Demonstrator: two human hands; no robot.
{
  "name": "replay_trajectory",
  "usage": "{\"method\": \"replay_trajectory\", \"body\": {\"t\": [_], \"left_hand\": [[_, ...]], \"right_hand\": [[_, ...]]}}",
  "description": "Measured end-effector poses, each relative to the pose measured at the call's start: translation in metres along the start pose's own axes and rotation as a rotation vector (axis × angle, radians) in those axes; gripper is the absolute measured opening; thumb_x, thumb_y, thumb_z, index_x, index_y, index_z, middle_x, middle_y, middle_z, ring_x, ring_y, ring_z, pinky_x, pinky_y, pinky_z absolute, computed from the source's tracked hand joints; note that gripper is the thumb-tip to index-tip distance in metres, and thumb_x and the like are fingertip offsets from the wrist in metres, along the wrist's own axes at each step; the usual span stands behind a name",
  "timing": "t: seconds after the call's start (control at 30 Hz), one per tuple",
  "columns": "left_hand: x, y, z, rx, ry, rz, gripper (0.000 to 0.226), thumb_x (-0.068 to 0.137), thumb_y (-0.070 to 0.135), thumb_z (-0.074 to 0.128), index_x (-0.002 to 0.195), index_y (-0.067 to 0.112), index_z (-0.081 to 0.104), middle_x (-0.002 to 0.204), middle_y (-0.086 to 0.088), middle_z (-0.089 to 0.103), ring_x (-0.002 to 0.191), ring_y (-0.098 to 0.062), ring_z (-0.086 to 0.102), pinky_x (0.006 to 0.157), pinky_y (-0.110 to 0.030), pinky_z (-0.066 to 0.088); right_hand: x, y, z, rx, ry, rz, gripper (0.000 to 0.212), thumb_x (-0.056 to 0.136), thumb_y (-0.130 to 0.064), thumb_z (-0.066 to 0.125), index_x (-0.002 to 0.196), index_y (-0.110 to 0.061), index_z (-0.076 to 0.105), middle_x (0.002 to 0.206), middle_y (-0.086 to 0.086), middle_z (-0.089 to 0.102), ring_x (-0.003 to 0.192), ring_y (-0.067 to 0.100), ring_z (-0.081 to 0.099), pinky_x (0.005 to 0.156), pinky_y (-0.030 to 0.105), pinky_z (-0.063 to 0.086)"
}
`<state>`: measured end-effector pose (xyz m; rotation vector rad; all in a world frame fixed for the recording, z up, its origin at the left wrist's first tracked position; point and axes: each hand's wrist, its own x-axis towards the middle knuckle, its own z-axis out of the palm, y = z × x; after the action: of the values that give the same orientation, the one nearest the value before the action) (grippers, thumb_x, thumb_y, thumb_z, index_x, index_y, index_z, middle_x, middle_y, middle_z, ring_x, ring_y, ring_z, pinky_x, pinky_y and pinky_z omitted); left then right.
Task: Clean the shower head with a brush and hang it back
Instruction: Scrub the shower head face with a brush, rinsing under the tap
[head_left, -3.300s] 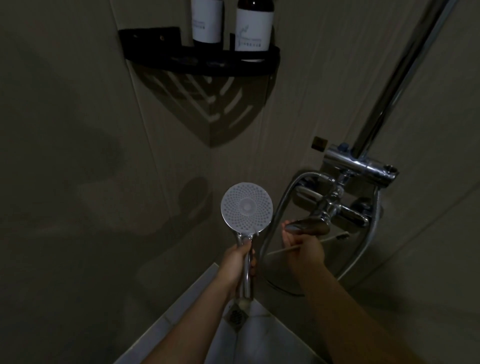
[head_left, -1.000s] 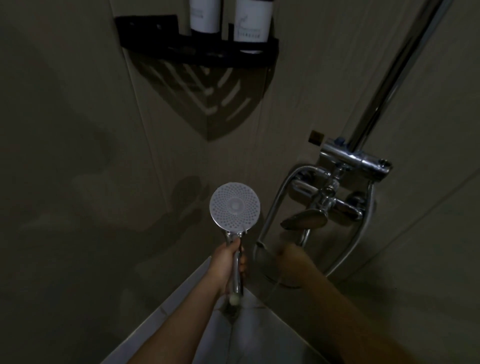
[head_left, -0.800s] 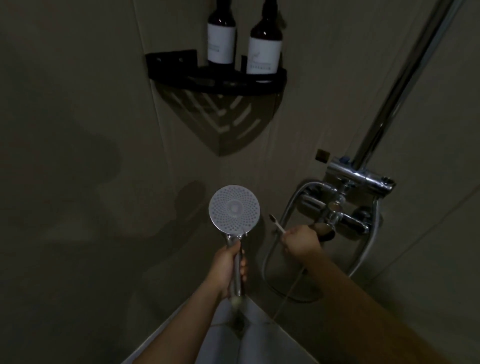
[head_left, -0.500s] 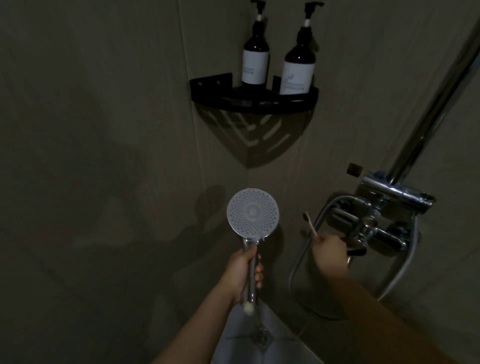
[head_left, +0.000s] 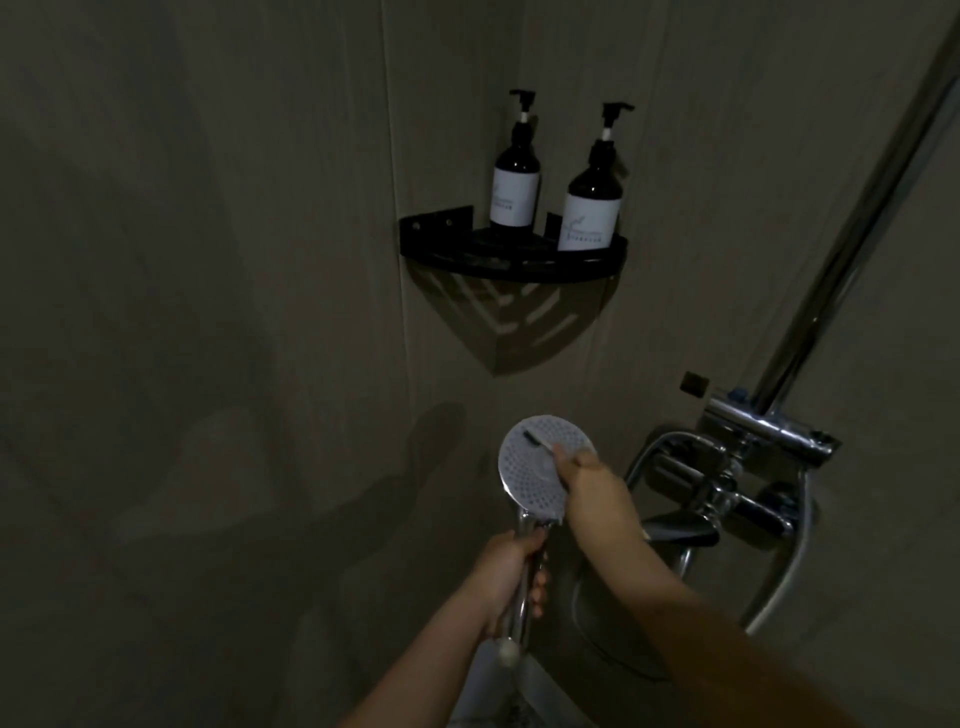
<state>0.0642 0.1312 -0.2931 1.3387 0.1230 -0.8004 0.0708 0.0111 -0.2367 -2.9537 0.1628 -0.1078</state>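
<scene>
A: Scrubbing yet?
B: Just starting. At lower centre the left hand (head_left: 511, 574) grips the round chrome shower head (head_left: 535, 470) by its handle; the right hand (head_left: 587, 480) pinches a thin dark-bristled brush (head_left: 537, 441) against its face.
A: Left?
B: Finishing, then hanging it back.

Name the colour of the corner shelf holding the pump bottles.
Black corner shelf, clearest in the head view.
</scene>
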Motion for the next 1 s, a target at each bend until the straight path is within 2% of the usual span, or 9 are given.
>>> {"method": "replay_trajectory", "body": {"t": [0.1, 0.23, 0.37, 0.5, 0.63, 0.77, 0.9, 0.93, 1.0], "left_hand": [[-0.003, 0.001, 0.000, 0.001, -0.012, -0.003, 0.034, 0.098, 0.023, 0.038, 0.066, 0.011, 0.043, 0.043, -0.002, 0.039, 0.027, -0.011, 0.033, 0.035, -0.011, 0.030], [-0.006, 0.002, 0.005, 0.056, -0.018, 0.018, 0.033, 0.097, 0.023, 0.041, 0.066, 0.011, 0.044, 0.042, -0.002, 0.041, 0.027, -0.011, 0.035, 0.035, -0.012, 0.031], [-0.005, 0.007, 0.006, 0.040, -0.002, 0.023, 0.033, 0.098, 0.022, 0.039, 0.067, 0.011, 0.044, 0.039, -0.001, 0.041, 0.026, -0.011, 0.034, 0.033, -0.011, 0.030], [-0.006, 0.017, 0.009, 0.051, -0.013, 0.031, 0.034, 0.098, 0.022, 0.038, 0.066, 0.012, 0.044, 0.037, 0.000, 0.041, 0.025, -0.010, 0.034, 0.033, -0.010, 0.030], [-0.006, 0.026, 0.011, 0.018, -0.018, 0.025, 0.036, 0.099, 0.023, 0.035, 0.066, 0.011, 0.044, 0.036, 0.001, 0.040, 0.025, -0.009, 0.033, 0.032, -0.009, 0.028], [-0.008, 0.032, 0.013, 0.026, -0.034, 0.023, 0.034, 0.098, 0.025, 0.037, 0.068, 0.013, 0.042, 0.037, 0.001, 0.040, 0.024, -0.009, 0.032, 0.033, -0.008, 0.028], [-0.008, 0.034, 0.013, -0.010, -0.028, 0.050, 0.033, 0.099, 0.023, 0.036, 0.068, 0.012, 0.042, 0.037, 0.001, 0.040, 0.024, -0.009, 0.032, 0.032, -0.009, 0.027], [-0.008, 0.035, 0.013, -0.016, -0.030, 0.061, 0.033, 0.098, 0.023, 0.036, 0.068, 0.012, 0.042, 0.038, 0.001, 0.039, 0.024, -0.009, 0.032, 0.032, -0.009, 0.027], [-0.008, 0.037, 0.012, -0.009, -0.033, 0.076, 0.032, 0.098, 0.023, 0.038, 0.068, 0.012, 0.043, 0.038, 0.000, 0.039, 0.024, -0.010, 0.033, 0.032, -0.009, 0.028]], "right_hand": [[-0.005, -0.004, 0.006, 0.024, 0.003, -0.107, 0.054, 0.097, -0.012, 0.036, 0.148, -0.020, 0.021, 0.139, 0.012, 0.041, 0.123, 0.027, 0.046, 0.101, 0.034, 0.040], [0.007, 0.021, -0.006, 0.137, 0.171, 0.211, 0.044, 0.099, -0.013, 0.032, 0.142, -0.020, 0.036, 0.125, 0.014, 0.053, 0.110, 0.029, 0.056, 0.093, 0.033, 0.047], [-0.002, 0.013, -0.001, 0.077, 0.114, -0.021, 0.053, 0.096, -0.011, 0.039, 0.147, -0.022, 0.026, 0.133, 0.012, 0.046, 0.121, 0.028, 0.046, 0.101, 0.033, 0.040], [0.002, 0.025, -0.009, 0.229, 0.190, 0.096, 0.053, 0.091, 0.004, 0.037, 0.140, -0.015, 0.040, 0.125, 0.022, 0.049, 0.112, 0.032, 0.047, 0.094, 0.037, 0.039], [0.001, 0.012, -0.007, 0.148, 0.170, -0.118, 0.051, 0.096, -0.006, 0.037, 0.144, -0.021, 0.032, 0.122, 0.013, 0.050, 0.114, 0.026, 0.048, 0.094, 0.033, 0.040], [0.013, 0.029, -0.023, 0.265, 0.214, 0.060, 0.053, 0.091, 0.005, 0.037, 0.139, -0.015, 0.043, 0.123, 0.023, 0.049, 0.112, 0.032, 0.047, 0.092, 0.033, 0.036], [0.009, 0.014, -0.023, 0.145, 0.131, -0.160, 0.053, 0.093, -0.008, 0.044, 0.144, -0.019, 0.035, 0.120, 0.017, 0.050, 0.111, 0.029, 0.051, 0.091, 0.030, 0.041], [0.011, 0.018, -0.022, 0.141, 0.139, -0.157, 0.053, 0.092, -0.009, 0.044, 0.144, -0.020, 0.035, 0.118, 0.016, 0.051, 0.109, 0.029, 0.052, 0.089, 0.029, 0.042], [0.015, 0.030, -0.030, 0.167, 0.217, -0.002, 0.049, 0.094, -0.008, 0.042, 0.141, -0.019, 0.041, 0.113, 0.015, 0.054, 0.101, 0.028, 0.055, 0.081, 0.026, 0.042]]}}
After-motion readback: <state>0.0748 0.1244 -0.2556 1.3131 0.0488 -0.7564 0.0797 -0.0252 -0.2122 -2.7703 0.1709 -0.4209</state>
